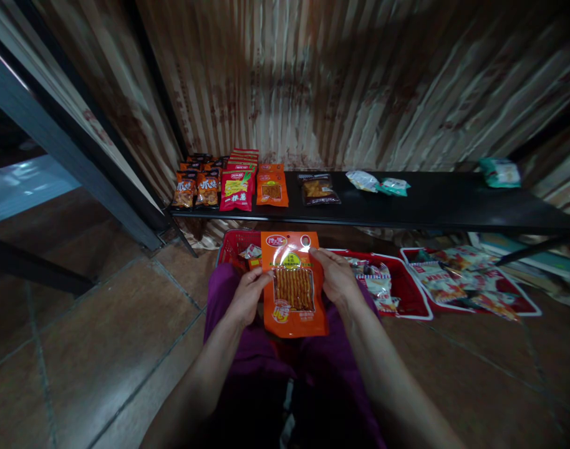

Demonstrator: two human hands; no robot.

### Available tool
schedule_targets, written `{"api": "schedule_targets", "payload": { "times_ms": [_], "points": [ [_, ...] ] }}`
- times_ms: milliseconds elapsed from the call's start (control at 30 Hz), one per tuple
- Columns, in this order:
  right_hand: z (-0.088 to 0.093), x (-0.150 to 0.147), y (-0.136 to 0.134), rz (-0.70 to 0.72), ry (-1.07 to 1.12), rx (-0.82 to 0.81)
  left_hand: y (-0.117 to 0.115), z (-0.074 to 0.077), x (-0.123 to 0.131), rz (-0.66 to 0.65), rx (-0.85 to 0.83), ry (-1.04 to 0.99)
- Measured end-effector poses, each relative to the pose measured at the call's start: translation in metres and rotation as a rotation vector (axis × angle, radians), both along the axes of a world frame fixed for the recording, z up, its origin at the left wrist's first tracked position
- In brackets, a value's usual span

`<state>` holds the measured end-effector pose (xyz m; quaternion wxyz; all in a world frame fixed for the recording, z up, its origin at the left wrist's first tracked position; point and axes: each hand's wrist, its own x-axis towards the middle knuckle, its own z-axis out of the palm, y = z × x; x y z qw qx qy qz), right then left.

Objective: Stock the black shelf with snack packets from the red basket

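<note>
An orange snack packet (293, 290) with a clear window showing brown sticks is held upright over my lap. My left hand (249, 293) pinches its left edge, and my right hand (334, 274) grips its right edge near the top. Beyond it, on the black shelf (434, 202), lies a similar orange packet (272, 186). Left of that are red packets (238, 189) in a row, then black-and-orange packets (207, 189). To its right is a dark packet (318, 189) with a window.
Under the shelf stand a red basket (229, 246) partly behind my hands, a second red basket (413, 305) and a third basket (531, 305), holding snack packets. White and teal packets (395, 186) lie farther right on the shelf. A metal post (79, 143) rises at left.
</note>
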<state>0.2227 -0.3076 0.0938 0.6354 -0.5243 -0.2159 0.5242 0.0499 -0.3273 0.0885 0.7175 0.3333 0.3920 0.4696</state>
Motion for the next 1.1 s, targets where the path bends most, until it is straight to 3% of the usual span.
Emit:
{"api": "schedule_targets", "payload": {
  "times_ms": [300,667,1100],
  "points": [
    [0.005,-0.002,-0.009,0.12,0.018,0.033,0.006,-0.002,0.0,0.122,-0.052,-0.072],
    [0.007,-0.004,-0.021,0.1,-0.041,-0.077,0.012,0.001,-0.001,0.18,-0.082,-0.113],
    [0.009,-0.004,-0.007,-0.023,-0.051,-0.009,-0.004,-0.001,-0.008,-0.077,-0.064,-0.132]
  ]
}}
